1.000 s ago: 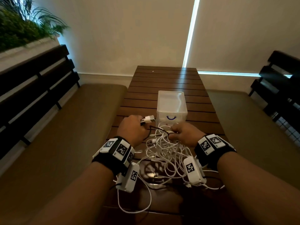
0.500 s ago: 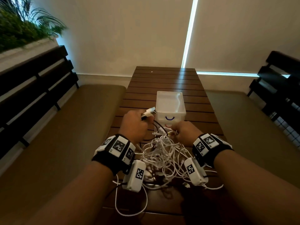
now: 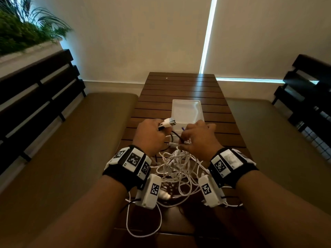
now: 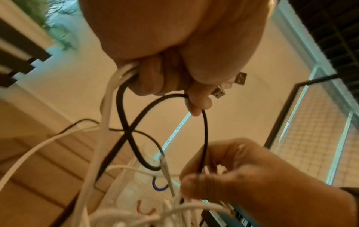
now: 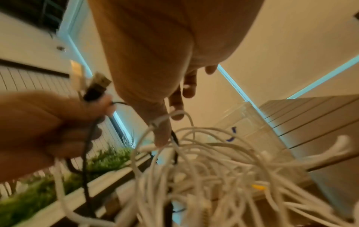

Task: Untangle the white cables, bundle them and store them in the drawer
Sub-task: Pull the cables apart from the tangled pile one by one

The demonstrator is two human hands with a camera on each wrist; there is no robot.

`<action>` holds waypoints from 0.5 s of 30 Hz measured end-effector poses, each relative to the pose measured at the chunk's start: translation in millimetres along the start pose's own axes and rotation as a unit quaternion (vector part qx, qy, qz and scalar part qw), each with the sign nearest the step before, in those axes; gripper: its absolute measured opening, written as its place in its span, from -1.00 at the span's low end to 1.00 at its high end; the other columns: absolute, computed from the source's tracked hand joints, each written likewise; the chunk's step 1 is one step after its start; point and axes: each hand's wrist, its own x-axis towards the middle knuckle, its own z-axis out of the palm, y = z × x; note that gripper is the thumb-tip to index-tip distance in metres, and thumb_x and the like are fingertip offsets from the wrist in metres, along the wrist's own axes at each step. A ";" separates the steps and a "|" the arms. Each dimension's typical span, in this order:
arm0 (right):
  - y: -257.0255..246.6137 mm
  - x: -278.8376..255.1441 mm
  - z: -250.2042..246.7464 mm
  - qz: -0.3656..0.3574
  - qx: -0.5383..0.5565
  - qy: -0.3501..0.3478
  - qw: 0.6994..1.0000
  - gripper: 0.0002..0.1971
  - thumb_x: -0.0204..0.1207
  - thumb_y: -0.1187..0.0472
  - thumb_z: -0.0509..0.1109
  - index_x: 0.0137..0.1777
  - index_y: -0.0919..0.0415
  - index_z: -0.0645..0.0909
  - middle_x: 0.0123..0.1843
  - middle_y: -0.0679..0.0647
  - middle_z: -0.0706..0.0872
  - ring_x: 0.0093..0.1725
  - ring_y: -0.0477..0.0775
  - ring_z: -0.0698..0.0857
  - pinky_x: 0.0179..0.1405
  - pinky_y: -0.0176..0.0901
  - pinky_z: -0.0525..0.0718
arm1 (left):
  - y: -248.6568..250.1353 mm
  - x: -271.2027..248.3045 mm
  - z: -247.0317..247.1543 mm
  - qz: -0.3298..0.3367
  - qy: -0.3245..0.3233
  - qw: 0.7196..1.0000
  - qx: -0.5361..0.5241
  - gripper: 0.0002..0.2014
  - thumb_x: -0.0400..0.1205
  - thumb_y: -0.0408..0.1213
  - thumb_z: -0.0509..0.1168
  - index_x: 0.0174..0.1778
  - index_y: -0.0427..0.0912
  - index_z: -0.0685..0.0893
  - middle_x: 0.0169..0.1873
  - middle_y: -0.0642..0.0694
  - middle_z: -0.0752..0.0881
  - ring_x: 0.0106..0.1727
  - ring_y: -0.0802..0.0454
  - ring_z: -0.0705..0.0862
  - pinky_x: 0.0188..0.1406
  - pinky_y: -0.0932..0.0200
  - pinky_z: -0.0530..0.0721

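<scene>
A tangle of white cables (image 3: 176, 167) hangs between my wrists over the wooden table (image 3: 179, 90), with loose loops trailing to the near edge. My left hand (image 3: 161, 128) grips several cable ends; white and black USB plugs (image 3: 169, 122) stick out past its fingers, and a black cable (image 4: 204, 130) loops from it. My right hand (image 3: 184, 140) pinches that black cable just above the tangle (image 5: 213, 176), with a white strand over its thumb (image 5: 161, 132). The small translucent drawer unit (image 3: 186, 110) stands right behind both hands, its blue handle (image 4: 159, 186) facing me.
Padded benches (image 3: 77, 140) run along both sides of the table, with dark slatted backrests (image 3: 35, 83). A planter with greenery (image 3: 21, 34) sits at upper left. The far half of the table beyond the drawer unit holds only a tiny white speck.
Both hands have risen and moved forward toward the drawer unit, lifting the tangle off the table. The left hand's plugs now sit in front of the unit.
</scene>
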 end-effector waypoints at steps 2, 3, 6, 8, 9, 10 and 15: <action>2.3 3.1 4.2 0.000 -0.022 -0.035 0.999 -0.78 0.53 -0.18 0.35 0.03 -0.12 0.70 0.05 -0.11 0.67 0.18 0.04 0.56 0.17 0.06 0.32 | 1.2 0.7 -2.5 0.039 -0.020 0.996 0.080 -0.90 0.58 -0.23 0.36 -0.25 -0.05 0.73 -0.44 -0.01 0.64 -0.35 -0.03 0.61 -0.37 0.16 0.50; 2.2 4.6 4.2 -0.006 -0.026 -0.044 0.999 -0.81 0.56 -0.10 0.35 0.04 -0.08 0.70 0.03 -0.05 0.71 0.13 0.06 0.61 0.13 0.02 0.38 | 2.2 -0.3 -3.3 0.053 -0.035 0.989 0.133 -0.87 0.58 -0.22 0.34 -0.30 0.00 0.66 -0.41 -0.02 0.64 -0.29 -0.07 0.64 -0.33 0.13 0.53; 2.3 6.4 3.2 -0.035 0.057 -0.021 0.998 -0.87 0.60 0.14 0.36 0.02 0.15 0.70 -0.06 0.07 0.74 -0.07 0.04 0.65 -0.09 -0.16 0.50 | 0.2 1.8 -9.9 0.052 -0.037 0.974 0.219 -0.90 0.59 -0.18 0.27 -0.24 0.03 0.59 -0.28 -0.07 0.68 -0.18 -0.13 0.66 -0.23 0.05 0.65; 5.1 3.5 5.2 -0.030 0.152 -0.008 0.988 -0.93 0.60 0.19 0.37 -0.06 0.17 0.61 -0.12 0.07 0.71 -0.17 -0.01 0.61 -0.19 -0.18 0.48 | -5.0 6.0 -15.2 0.039 -0.029 0.970 0.240 -0.91 0.60 -0.16 0.26 -0.15 -0.02 0.66 -0.27 -0.06 0.66 -0.15 -0.16 0.67 -0.21 0.04 0.64; 6.5 2.3 7.0 -0.020 0.181 -0.014 0.983 -0.93 0.62 0.20 0.36 -0.08 0.15 0.54 -0.14 0.07 0.70 -0.18 0.01 0.62 -0.21 -0.14 0.52 | -6.5 6.6 -16.7 0.032 -0.038 0.967 0.249 -0.90 0.60 -0.15 0.26 -0.11 -0.04 0.66 -0.28 -0.05 0.64 -0.13 -0.16 0.67 -0.21 0.04 0.63; 8.4 1.6 9.5 -0.014 0.200 -0.023 0.979 -0.92 0.63 0.22 0.34 -0.08 0.14 0.49 -0.14 0.09 0.72 -0.18 0.05 0.65 -0.22 -0.08 0.58 | -6.9 6.3 -17.2 0.028 -0.050 0.965 0.256 -0.90 0.61 -0.14 0.26 -0.10 -0.04 0.66 -0.26 -0.06 0.64 -0.12 -0.16 0.67 -0.20 0.03 0.61; 8.8 3.4 12.4 -0.018 0.134 -0.060 0.989 -0.88 0.51 0.39 0.30 -0.07 0.16 0.51 -0.15 0.08 0.69 -0.17 0.13 0.64 -0.22 -0.06 0.60 | -5.9 3.0 -10.5 0.032 -0.043 0.980 0.192 -0.87 0.59 -0.14 0.31 -0.07 -0.05 0.74 -0.18 -0.12 0.76 -0.12 -0.15 0.70 -0.24 0.10 0.58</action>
